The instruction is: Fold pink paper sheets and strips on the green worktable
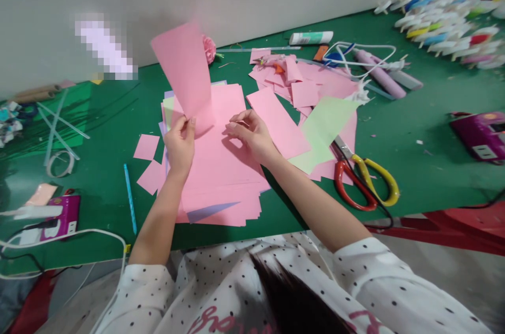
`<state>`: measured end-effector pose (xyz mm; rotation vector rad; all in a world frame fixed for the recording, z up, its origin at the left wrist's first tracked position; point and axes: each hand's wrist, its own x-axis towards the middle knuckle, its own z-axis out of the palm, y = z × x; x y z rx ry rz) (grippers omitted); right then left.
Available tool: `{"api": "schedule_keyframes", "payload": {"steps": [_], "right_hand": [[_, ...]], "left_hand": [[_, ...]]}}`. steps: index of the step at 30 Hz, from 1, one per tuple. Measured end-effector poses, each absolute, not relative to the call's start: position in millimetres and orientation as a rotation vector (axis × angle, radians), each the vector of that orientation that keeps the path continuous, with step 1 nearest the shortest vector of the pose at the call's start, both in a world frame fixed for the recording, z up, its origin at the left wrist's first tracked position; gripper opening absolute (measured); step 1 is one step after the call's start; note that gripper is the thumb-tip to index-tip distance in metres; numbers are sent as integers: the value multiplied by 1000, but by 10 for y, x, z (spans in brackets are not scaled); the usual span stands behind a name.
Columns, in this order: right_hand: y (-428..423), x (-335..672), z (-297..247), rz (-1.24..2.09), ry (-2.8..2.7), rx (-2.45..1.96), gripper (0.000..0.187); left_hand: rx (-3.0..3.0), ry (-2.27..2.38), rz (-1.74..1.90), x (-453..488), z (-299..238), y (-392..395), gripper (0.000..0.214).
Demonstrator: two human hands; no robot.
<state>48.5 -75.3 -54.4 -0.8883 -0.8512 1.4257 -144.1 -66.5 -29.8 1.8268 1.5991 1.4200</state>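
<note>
A curved strip of pink paper (185, 68) rises from my left hand (179, 147), pinched near its lower edge between thumb and fingers. My right hand (252, 137) hovers just right of that strip, fingers loosely bent and apart, with nothing visible in them. Below both hands lies an uneven stack of pink sheets (221, 165), with purple and light green edges showing. To the right are a pink rectangle of paper (278, 121) and a light green sheet (329, 126). Scissors with one red and one yellow handle (357, 161) rest beside them.
Pink scraps (305, 92) are heaped behind the green sheet. A glue stick (311, 38) and a pink paper flower (209, 49) lie along the wall. A blue pen (129, 197) sits left. Purple power strips (479, 134) flank the green table; a cable (106, 232) crosses front left.
</note>
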Motion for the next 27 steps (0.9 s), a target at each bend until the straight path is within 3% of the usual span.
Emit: {"api": "schedule_keyframes", "payload": {"steps": [4, 12, 21, 27], "right_hand": [[-803, 481, -449, 1441, -1039, -910, 34], [-928, 432, -384, 1424, -1223, -1060, 42], [-895, 447, -400, 1537, -976, -1123, 48], [-856, 439, -453, 1559, -869, -996, 44]], "left_hand": [[2120, 1681, 1364, -1461, -336, -667, 28], [2434, 1403, 1015, -1435, -331, -705, 34], [2313, 1501, 1177, -1432, -270, -720, 29], [1955, 1540, 1322, -1439, -355, -652, 74]]}}
